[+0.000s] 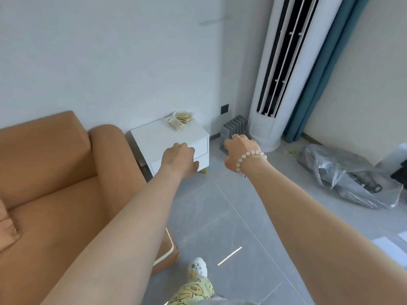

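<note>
Both hands reach forward, apart, nothing visibly held. Left hand (179, 157) sits at the front of the white cabinet (154, 137), frame centre, fingers curled away from camera; grip on the drawer: cannot tell. Right hand (241, 150) is curled in front of the grey rack (233, 128), right of centre, contact unclear. Packets (181, 119) lie on the surface's far corner. Likely best: hook the drawer edge squarely and pull straight so the packets don't slide.

The white side table (154, 137) bears small packets (181, 119).
</note>
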Demonstrator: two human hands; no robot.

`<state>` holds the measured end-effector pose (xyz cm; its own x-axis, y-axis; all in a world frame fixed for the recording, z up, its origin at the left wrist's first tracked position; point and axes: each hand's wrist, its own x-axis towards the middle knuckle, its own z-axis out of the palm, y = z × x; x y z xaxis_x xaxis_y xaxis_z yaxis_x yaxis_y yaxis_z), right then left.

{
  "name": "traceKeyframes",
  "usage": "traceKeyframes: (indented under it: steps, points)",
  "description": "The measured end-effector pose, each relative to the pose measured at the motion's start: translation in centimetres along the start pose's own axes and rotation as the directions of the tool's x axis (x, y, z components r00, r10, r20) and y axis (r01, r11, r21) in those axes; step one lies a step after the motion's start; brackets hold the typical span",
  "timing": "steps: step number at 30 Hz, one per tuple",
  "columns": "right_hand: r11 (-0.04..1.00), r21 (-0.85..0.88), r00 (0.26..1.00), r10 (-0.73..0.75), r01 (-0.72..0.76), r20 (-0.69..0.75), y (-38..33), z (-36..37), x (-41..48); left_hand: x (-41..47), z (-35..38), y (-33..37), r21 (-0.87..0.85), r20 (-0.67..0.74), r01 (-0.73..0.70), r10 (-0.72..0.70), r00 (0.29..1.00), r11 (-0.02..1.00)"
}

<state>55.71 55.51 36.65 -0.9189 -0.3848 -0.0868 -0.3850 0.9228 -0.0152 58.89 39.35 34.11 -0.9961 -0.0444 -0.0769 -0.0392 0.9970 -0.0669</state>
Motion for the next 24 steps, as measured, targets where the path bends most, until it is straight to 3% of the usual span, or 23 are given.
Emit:
traceKeyframes:
  steps: [11, 15, 20, 24]
  points:
    - [0.993, -0.044, 0.994, -0.112, 0.111, -0.006, -0.9, -0.3, 15.3, 13.4, -0.1, -4.6, -0.048, -0.048, 0.081, -0.084, 0.995, 0.995]
    - [0.991, -0.026, 0.991, -0.132, 0.132, -0.008, -2.3, -0.4, 21.7, 18.5, -0.4, -8.0, -0.047, -0.035, 0.106, -0.107, 0.994, 0.993]
    - [0.992, 0.012, 0.991, -0.130, 0.129, 0.035, -4.0, 0.5, 28.3, 23.8, 0.7, -12.1, -0.220, 0.013, 0.206, -0.208, 0.978, 0.954]
    - [0.988, -0.001, 0.985, -0.153, 0.153, 0.078, -4.7, 1.7, 32.1, 27.1, 1.8, -13.9, -0.207, 0.046, 0.208, -0.203, 0.978, 0.956]
